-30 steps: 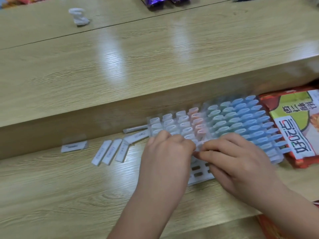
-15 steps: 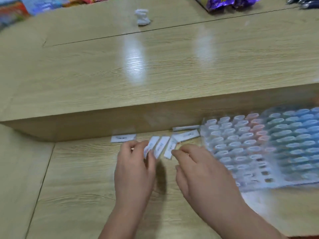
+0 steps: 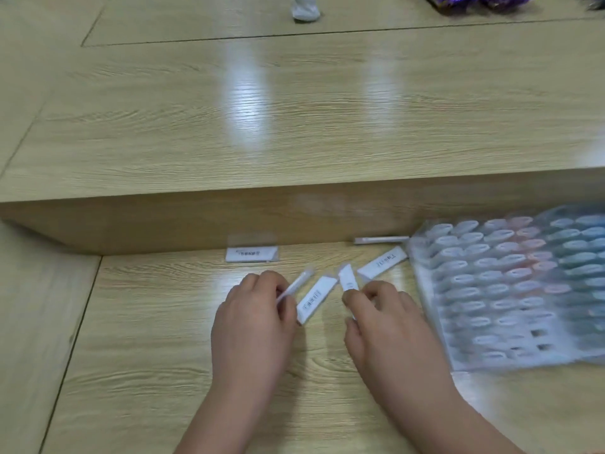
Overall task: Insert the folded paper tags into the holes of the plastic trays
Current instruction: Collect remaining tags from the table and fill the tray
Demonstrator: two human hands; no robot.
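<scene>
Two hands work apart on the surface (image 3: 157, 339), my left hand (image 3: 253, 322) pinching a tag (image 3: 294, 286), my right hand (image 3: 393, 332) pinching a second tag (image 3: 347, 279), both pointing away from me, the tray (image 3: 484, 290) lying rightward, nearer my right.

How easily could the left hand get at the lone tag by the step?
Probably yes, quite easily. The lone tag lies flat just beyond the left hand, with only bare table between. But that hand pinches a second tag, so it may have to drop that first.

Plastic tray (image 3: 510, 290) — blurred, cut off at right edge.
</scene>
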